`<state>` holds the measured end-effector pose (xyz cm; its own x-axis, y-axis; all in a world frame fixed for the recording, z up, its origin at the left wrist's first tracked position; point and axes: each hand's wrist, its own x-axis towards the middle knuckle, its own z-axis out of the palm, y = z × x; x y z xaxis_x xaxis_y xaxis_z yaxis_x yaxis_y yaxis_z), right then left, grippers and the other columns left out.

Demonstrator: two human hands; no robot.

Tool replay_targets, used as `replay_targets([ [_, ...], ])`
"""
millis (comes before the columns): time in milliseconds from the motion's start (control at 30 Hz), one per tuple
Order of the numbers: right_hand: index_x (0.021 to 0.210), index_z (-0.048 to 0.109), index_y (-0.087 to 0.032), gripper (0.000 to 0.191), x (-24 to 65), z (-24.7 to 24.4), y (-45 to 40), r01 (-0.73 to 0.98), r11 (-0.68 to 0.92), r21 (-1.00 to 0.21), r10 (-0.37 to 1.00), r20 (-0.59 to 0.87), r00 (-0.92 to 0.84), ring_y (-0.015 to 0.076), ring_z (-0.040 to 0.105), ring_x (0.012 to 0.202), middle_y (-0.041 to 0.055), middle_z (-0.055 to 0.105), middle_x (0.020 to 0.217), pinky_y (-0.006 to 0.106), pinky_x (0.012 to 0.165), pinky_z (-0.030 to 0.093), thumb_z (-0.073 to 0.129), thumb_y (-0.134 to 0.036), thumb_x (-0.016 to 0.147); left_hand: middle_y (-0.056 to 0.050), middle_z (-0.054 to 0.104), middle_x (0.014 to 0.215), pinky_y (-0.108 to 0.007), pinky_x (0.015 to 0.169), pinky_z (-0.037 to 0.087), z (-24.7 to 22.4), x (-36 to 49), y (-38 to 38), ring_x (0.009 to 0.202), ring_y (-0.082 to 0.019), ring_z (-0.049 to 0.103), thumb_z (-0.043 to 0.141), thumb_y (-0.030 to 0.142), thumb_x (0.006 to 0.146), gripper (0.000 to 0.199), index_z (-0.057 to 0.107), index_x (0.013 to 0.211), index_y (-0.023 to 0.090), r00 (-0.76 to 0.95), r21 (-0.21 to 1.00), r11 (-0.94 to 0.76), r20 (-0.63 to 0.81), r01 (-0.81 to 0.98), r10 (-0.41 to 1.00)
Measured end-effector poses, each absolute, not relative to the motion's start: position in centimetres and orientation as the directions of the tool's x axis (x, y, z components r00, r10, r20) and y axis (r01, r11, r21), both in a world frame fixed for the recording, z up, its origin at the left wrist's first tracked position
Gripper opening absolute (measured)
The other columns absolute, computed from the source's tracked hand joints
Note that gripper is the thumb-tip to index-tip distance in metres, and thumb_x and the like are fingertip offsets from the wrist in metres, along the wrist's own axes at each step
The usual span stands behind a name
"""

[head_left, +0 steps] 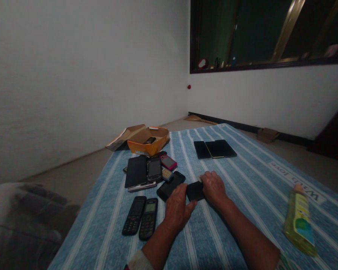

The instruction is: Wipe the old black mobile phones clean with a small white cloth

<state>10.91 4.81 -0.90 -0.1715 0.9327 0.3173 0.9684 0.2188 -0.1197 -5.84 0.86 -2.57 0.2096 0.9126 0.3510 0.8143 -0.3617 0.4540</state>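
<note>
A small black phone [195, 191] lies between my two hands, just above or on the cloth. My left hand [177, 210] grips its left end between thumb and fingers. Over its right end my right hand [214, 188] is closed, and a small pale bit shows at its fingertips, too little to name. Partly behind my left hand is a larger black smartphone [170, 185]. Two black keypad phones [134, 215] lie side by side to the left. Beyond them is a pile with a black tablet-like device [136, 171], a grey phone [154, 168] and a pink phone [169, 162].
A striped blue cloth [101, 243] covers the table. At its far left stands an open orange box [150, 146] with a phone inside. Several dark flat devices [215, 149] lie at the far middle. A yellow-green bottle [300, 221] is at the right.
</note>
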Motion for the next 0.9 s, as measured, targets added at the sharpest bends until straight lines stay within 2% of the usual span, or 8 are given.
replay_targets([
  [233,0.083,0.069,-0.017,0.026,12.5,-1.7,5.6,0.983,0.143,-0.114,0.914,0.396,-0.087,0.0210,0.048,0.079,0.0077,0.063,0.084,0.032,0.068,0.031,0.048,-0.001,0.083,-0.016,0.064,0.119,-0.047,0.092,0.051,-3.0,-6.0,1.0,0.110,-0.031,0.062,0.066,0.027,0.074,0.053,0.051,0.122,0.013,0.225,0.436,-0.383,0.371,0.814,0.901],
  [333,0.088,0.069,-0.018,0.024,11.9,-1.9,5.2,0.952,0.274,-0.135,0.874,0.449,-0.188,0.0209,0.047,0.081,0.0065,0.062,0.085,0.032,0.071,0.032,0.051,-0.002,0.083,-0.016,0.063,0.121,-0.048,0.094,0.050,-3.1,-5.9,1.0,0.111,-0.031,0.061,0.066,0.027,0.074,0.054,0.050,0.124,0.013,0.224,0.432,-0.384,0.376,0.816,0.899],
  [467,0.097,0.066,-0.020,0.016,9.7,-1.8,3.9,0.827,0.539,-0.161,0.785,0.452,-0.424,0.0201,0.046,0.086,0.0037,0.062,0.088,0.031,0.074,0.033,0.056,-0.012,0.088,-0.013,0.066,0.111,-0.043,0.086,0.054,-2.9,-5.9,1.0,0.101,-0.029,0.065,0.065,0.028,0.076,0.049,0.051,0.121,0.014,0.219,0.445,-0.382,0.375,0.810,0.901],
  [533,0.095,0.066,-0.019,0.012,8.8,-1.6,3.4,0.804,0.573,-0.158,0.773,0.430,-0.467,0.0199,0.046,0.086,0.0038,0.062,0.089,0.031,0.074,0.033,0.057,-0.014,0.089,-0.013,0.067,0.105,-0.041,0.082,0.055,-2.8,-5.8,1.0,0.097,-0.028,0.066,0.064,0.028,0.077,0.047,0.052,0.120,0.014,0.221,0.445,-0.389,0.384,0.807,0.897],
  [700,0.088,0.066,-0.018,0.012,8.7,-1.1,3.4,0.862,0.483,-0.151,0.842,0.352,-0.410,0.0203,0.046,0.087,0.0047,0.062,0.090,0.032,0.074,0.032,0.055,-0.013,0.089,-0.011,0.068,0.101,-0.040,0.082,0.055,-2.4,-5.8,0.9,0.096,-0.028,0.066,0.064,0.030,0.077,0.043,0.054,0.116,0.014,0.234,0.440,-0.409,0.400,0.799,0.886],
  [900,0.096,0.066,-0.019,0.021,9.7,-0.7,4.0,0.919,0.369,-0.137,0.904,0.283,-0.321,0.0213,0.047,0.090,0.0057,0.063,0.094,0.032,0.075,0.031,0.052,-0.007,0.086,-0.014,0.067,0.111,-0.042,0.085,0.054,-2.2,-5.8,0.8,0.102,-0.029,0.064,0.065,0.028,0.074,0.051,0.052,0.121,0.013,0.218,0.433,-0.374,0.369,0.820,0.903],
])
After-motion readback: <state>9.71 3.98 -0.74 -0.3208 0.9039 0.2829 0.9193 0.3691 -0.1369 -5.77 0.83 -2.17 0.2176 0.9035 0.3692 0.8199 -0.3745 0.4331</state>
